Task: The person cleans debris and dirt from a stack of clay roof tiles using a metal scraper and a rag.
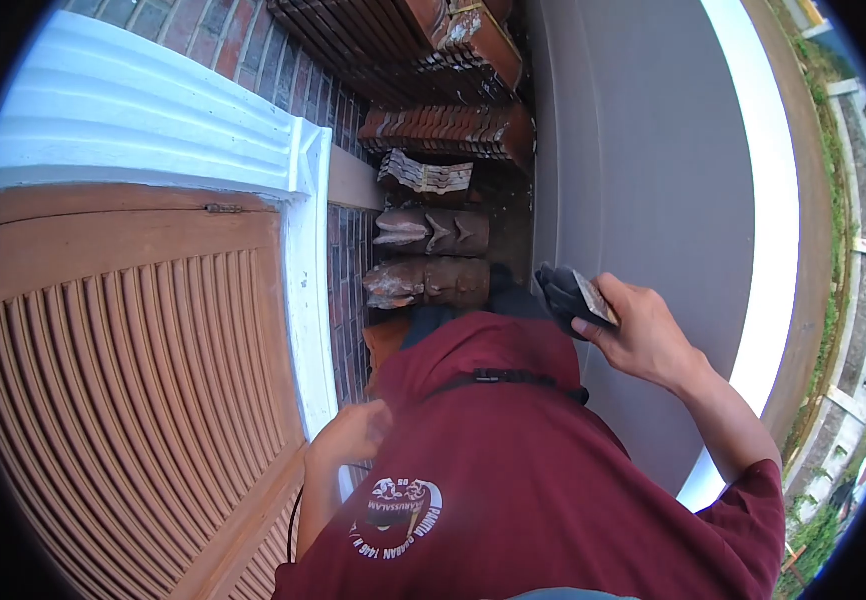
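My right hand is closed on a black lumpy object with a flat, worn, pale-edged plate along its near side. Thumb and fingers pinch that plate beside the grey wall, and I cannot tell what kind of thing it is. On the other side, my left hand is at the side of my maroon shirt. Its fingers are hidden by blur and cloth. A black strap with a buckle crosses my waist.
Stacked clay roof tiles and curved ridge tiles line the narrow passage ahead, by a brick wall. A brown louvred shutter in a white frame stands at left. Beyond the grey wall's white top edge lies ground lower down.
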The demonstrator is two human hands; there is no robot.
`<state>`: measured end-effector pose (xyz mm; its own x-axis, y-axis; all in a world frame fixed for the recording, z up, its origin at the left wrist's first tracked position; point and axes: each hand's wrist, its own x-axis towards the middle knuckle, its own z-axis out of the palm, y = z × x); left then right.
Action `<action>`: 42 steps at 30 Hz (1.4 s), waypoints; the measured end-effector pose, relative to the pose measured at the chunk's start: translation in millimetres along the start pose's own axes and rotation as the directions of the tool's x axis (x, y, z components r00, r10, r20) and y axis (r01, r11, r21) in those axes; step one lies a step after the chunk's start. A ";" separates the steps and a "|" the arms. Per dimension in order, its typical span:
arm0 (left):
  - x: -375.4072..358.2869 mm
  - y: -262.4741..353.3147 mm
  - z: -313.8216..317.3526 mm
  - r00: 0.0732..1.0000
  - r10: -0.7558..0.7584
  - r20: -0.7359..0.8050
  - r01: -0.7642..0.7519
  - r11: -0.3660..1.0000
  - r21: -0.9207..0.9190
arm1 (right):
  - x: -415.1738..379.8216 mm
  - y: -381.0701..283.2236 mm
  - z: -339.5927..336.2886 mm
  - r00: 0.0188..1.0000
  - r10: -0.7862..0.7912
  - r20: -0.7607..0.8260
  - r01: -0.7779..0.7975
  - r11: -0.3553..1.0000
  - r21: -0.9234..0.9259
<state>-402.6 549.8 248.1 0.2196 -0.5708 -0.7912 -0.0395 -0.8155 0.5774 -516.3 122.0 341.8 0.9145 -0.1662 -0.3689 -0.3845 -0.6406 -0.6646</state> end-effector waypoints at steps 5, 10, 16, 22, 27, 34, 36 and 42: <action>-16.5 -15.5 -7.7 0.966 -0.153 0.210 0.105 0.969 0.222 | -32.7 3.5 69.1 0.972 0.163 0.171 -0.165 0.986 -0.004; -33.4 -39.5 -20.1 0.942 -0.135 0.308 0.110 0.989 0.097 | -71.5 10.2 115.1 0.912 0.280 0.299 -0.321 0.942 0.097; -50.9 -48.8 -19.6 0.948 -0.271 0.170 0.253 0.960 0.118 | -132.4 26.2 152.0 0.812 0.487 0.321 -0.577 0.753 0.318; -52.5 -57.4 -12.7 0.983 -0.167 0.073 0.164 0.985 0.052 | -164.7 19.8 206.2 0.867 0.485 0.112 -0.457 0.688 0.563; -45.5 -49.9 -5.9 0.987 -0.138 0.086 0.135 0.990 0.039 | -171.2 20.4 234.4 0.847 0.529 -0.055 -0.348 0.630 0.694; -38.9 -46.3 4.5 0.989 -0.115 0.096 0.112 0.993 0.032 | -179.1 21.9 237.2 0.796 0.606 -0.010 -0.511 0.680 0.526; -39.7 -43.8 6.1 0.988 -0.113 0.101 0.111 0.993 0.024 | -185.8 19.7 246.0 0.757 0.650 -0.072 -0.525 0.670 0.525; -41.1 -38.7 8.5 0.988 -0.122 0.099 0.121 0.993 0.016 | -187.0 18.2 232.0 0.777 0.628 0.038 -0.548 0.645 0.532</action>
<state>-418.4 604.0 256.6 0.1248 -0.4740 -0.8717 -0.0285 -0.8799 0.4744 -723.5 315.4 248.0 0.4640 -0.5029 -0.7292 -0.8165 0.0765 -0.5722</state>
